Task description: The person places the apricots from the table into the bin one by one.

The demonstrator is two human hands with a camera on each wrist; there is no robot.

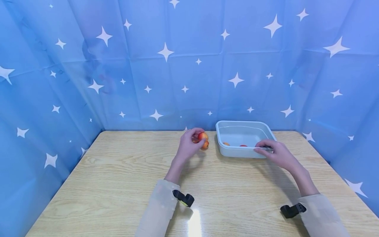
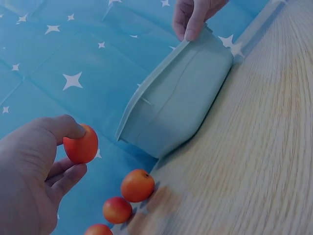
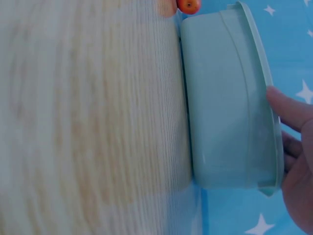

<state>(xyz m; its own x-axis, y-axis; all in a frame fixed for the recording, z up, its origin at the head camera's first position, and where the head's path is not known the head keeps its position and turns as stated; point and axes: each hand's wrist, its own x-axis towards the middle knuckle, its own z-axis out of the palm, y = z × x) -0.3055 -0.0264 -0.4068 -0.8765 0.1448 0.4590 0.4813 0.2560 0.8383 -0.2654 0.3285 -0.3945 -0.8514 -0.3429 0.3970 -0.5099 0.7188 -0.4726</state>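
My left hand (image 1: 187,146) pinches a small red-orange round fruit (image 2: 82,147) between thumb and fingertips, raised over the table left of a pale blue plastic tub (image 1: 235,152). Below it, several like fruits (image 2: 138,186) rest on the tabletop near the tub; the head view shows them partly hidden by the hand. With thumb outside and fingers inside, my right hand (image 1: 279,155) grips the tub's near rim at its right end. Inside the tub, an orange fruit (image 1: 226,144) and a red one (image 1: 243,145) show just over the near wall, mostly hidden by it.
A light wood-grain table (image 1: 124,184) carries everything, the tub standing at its far edge. Blue cloth (image 1: 183,72) with white stars hangs behind and along both sides. Each sleeved forearm wears a black wrist camera (image 1: 293,210).
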